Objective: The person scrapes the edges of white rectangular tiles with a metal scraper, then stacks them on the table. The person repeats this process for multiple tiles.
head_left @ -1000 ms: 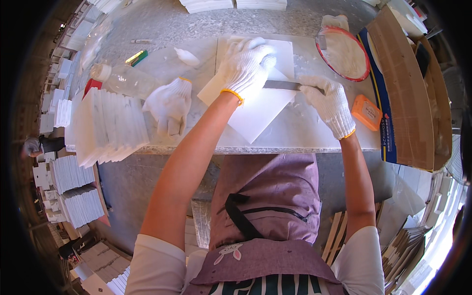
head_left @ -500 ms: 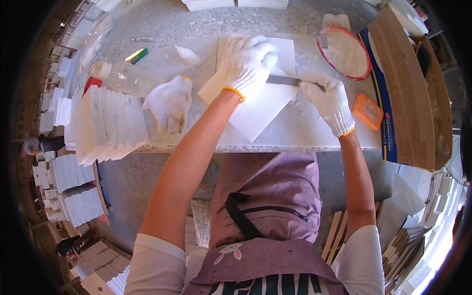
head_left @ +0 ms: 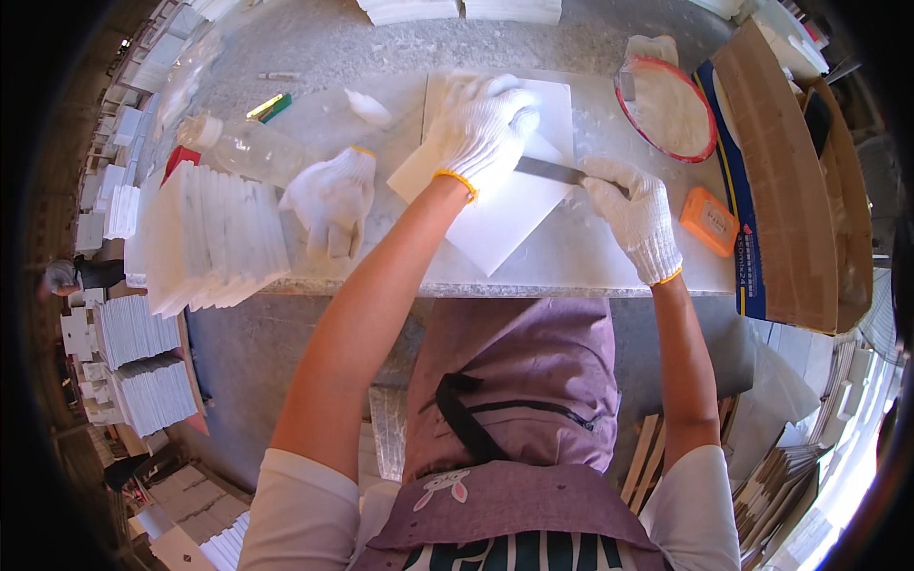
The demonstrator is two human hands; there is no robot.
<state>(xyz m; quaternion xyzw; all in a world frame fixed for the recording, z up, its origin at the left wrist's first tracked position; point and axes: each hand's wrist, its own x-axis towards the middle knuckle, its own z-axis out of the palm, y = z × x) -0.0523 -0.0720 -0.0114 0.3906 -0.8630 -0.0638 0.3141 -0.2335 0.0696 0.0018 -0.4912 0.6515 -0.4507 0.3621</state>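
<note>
My left hand (head_left: 484, 124), in a white knit glove with a yellow cuff, grips the far part of a white tile (head_left: 505, 224), its fingers bent over it. This tile lies turned cornerwise on a second square white tile (head_left: 552, 103). My right hand (head_left: 633, 214), gloved alike, is closed on the end of a flat grey metal blade (head_left: 550, 170). The blade lies across the upper tile, its other end reaching my left hand; whether it is a knife or a file I cannot tell. A spare white glove (head_left: 331, 195) rests left of the tiles.
Left stand a stack of white tiles (head_left: 214, 233), a clear bottle (head_left: 248, 150) and a green-yellow cutter (head_left: 269, 107). A small white squeeze bottle (head_left: 369, 108) lies farther back. On the right are a red-rimmed round container (head_left: 671, 114), an orange box (head_left: 709, 221) and a cardboard box (head_left: 790, 181).
My right hand and the blade have shifted slightly downward. My left hand stays on the tile, and the whole view has moved a little.
</note>
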